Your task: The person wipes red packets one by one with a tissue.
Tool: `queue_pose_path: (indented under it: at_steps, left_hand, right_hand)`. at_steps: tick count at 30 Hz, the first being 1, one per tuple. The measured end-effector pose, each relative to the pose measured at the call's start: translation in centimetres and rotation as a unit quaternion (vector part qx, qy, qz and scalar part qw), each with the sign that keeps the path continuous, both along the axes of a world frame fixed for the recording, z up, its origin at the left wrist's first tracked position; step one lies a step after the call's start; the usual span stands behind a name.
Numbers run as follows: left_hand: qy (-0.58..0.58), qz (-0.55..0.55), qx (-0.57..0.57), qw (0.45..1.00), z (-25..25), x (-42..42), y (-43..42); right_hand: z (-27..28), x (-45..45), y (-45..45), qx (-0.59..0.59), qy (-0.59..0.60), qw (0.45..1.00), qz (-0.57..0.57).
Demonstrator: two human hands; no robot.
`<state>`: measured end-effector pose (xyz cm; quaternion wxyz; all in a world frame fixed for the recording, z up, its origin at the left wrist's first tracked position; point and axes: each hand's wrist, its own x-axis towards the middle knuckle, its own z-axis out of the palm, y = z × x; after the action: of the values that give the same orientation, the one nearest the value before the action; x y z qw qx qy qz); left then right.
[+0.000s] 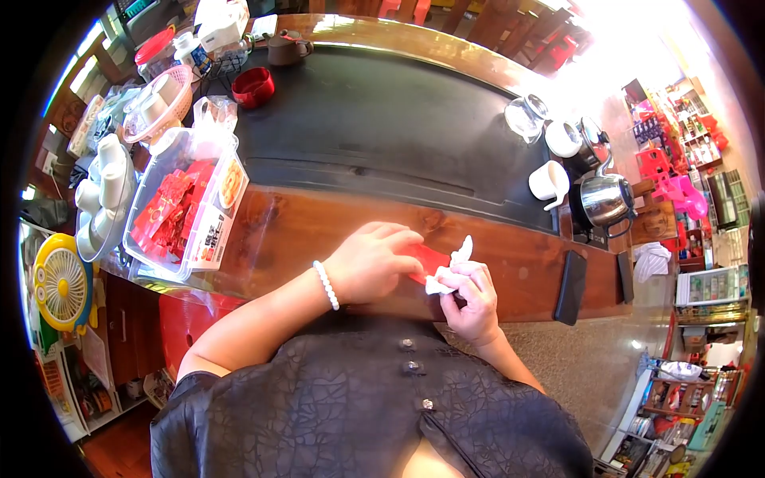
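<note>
My left hand (373, 261), with a white bead bracelet (325, 285) on its wrist, is closed on the left end of a small flat red packet (429, 257). Its fingertips partly cover the packet. In my right hand (472, 301) a crumpled white tissue (461, 252) is gripped, and its ends stick out between the fingers. Tissue and packet are close together, perhaps touching. Both hands are over the brown wooden front edge of the tea table (319, 231).
Left stands a clear plastic tub (233, 209) of red packets, beside white cups (111, 175) and a yellow fan (64, 283). A red bowl (253, 88) lies farther back. Right are a white cup (548, 182), a steel kettle (606, 199) and a black phone (570, 288).
</note>
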<state>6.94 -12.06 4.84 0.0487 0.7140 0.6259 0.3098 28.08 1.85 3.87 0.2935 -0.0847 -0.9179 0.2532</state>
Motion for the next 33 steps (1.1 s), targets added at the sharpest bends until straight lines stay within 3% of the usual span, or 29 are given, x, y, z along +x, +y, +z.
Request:
queue_pose_path:
  at_steps: [5,8,9,12,15,17,22,24,30,33]
  left_hand:
    - [-0.055,0.17,-0.13,0.975,1.7,0.5,-0.4]
    - [-0.118,0.143,-0.241,0.953,1.7,-1.1,-0.8]
    - [-0.157,0.163,-0.187,0.956,1.9,-1.1,-1.2]
    - [-0.029,0.014,-0.012,0.999,1.4,-2.9,-1.6]
    - [-0.013,-0.054,-0.018,0.998,0.3,-2.5,-1.6]
    - [-0.04,0.029,-0.023,0.999,-0.1,-1.9,-1.6]
    - [-0.028,0.163,-0.003,0.986,-1.2,0.2,-0.9]
    - [-0.021,0.174,0.017,0.984,-1.2,0.3,-0.8]
    - [-0.021,0.173,-0.015,0.985,-1.0,0.3,-0.9]
    - [-0.047,0.178,-0.035,0.982,-0.9,0.2,-1.0]
  right_hand:
    - [-0.1,0.7,0.4,-0.054,0.02,0.997,-0.058]
    - [-0.3,0.7,0.5,-0.11,0.02,0.991,-0.075]
    - [-0.1,0.5,0.4,-0.127,0.022,0.988,-0.08]
    - [-0.3,0.1,0.7,-0.151,0.032,0.985,-0.078]
    - [-0.6,-0.5,0.4,-0.219,0.041,0.972,-0.078]
    - [-0.7,-1.3,0.3,-0.237,0.044,0.968,-0.066]
    - [0.0,-4.2,-2.3,0.038,-0.065,0.997,0.003]
    - [-0.2,-3.8,-2.6,0.08,-0.091,0.993,0.001]
    - [-0.2,-1.6,-2.2,0.088,-0.15,0.984,0.034]
    - [-0.5,-0.9,-2.2,0.088,-0.112,0.989,0.048]
